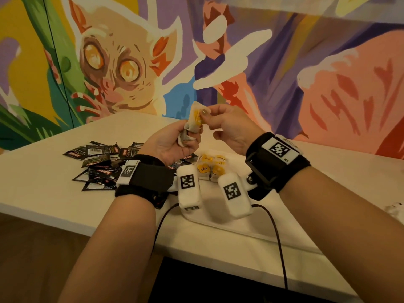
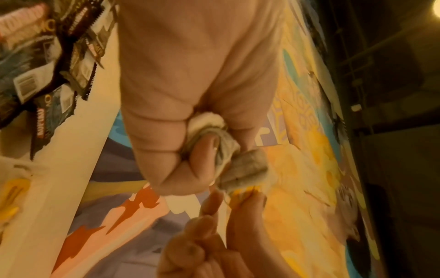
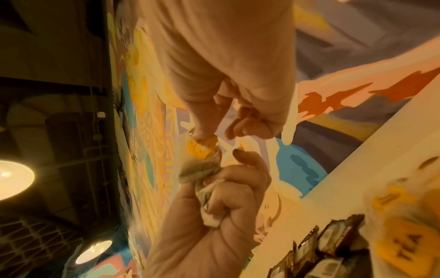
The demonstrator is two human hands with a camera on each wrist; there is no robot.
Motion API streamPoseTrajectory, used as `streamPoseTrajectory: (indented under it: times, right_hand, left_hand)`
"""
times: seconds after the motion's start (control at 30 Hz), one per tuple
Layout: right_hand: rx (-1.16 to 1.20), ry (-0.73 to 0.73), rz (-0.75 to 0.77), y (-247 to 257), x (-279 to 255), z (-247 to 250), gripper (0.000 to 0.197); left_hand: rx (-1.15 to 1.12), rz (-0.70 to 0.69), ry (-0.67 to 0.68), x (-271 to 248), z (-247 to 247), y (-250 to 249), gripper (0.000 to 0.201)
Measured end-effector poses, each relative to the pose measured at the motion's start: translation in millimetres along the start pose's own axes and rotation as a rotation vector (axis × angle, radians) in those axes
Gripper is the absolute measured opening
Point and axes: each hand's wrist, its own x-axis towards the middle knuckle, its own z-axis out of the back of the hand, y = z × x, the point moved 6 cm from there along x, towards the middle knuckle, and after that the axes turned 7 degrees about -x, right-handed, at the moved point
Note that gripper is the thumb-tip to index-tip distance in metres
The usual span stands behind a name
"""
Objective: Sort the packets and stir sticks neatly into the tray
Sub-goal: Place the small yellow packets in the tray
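Both hands are raised above the white table [image 1: 54,193]. My left hand [image 1: 188,137] grips a small bunch of tea bags [image 1: 196,119], its fingers curled round the crumpled paper [image 2: 247,171]. My right hand [image 1: 207,115] pinches the top bag's yellow tag [image 3: 200,148] between thumb and forefinger. More tea bags with yellow tags [image 1: 209,167] lie in the white tray [image 1: 229,224] below the hands. A loose pile of black coffee packets [image 1: 98,162] lies on the table to the left. No stir sticks show in any view.
A dark cable [image 1: 277,237] hangs from the wrist over the table's front edge. A painted mural wall [image 1: 306,73] rises close behind the table. A small white object [image 1: 395,209] sits at the far right edge.
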Motion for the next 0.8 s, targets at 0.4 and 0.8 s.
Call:
streamPoseTrajectory:
  times: [0.4, 0.8]
  right_hand:
    - [-0.106, 0.222, -0.665, -71.3, -23.3, -10.1, 0.012]
    - [-0.421, 0.185, -0.616, -68.5, -20.9, -19.0, 0.011]
  left_hand:
    - [-0.040, -0.433, -0.290, -12.0, 16.6, -39.8, 0.033]
    - [-0.038, -0.407, -0.212, -11.3, 9.4, -32.1, 0.025]
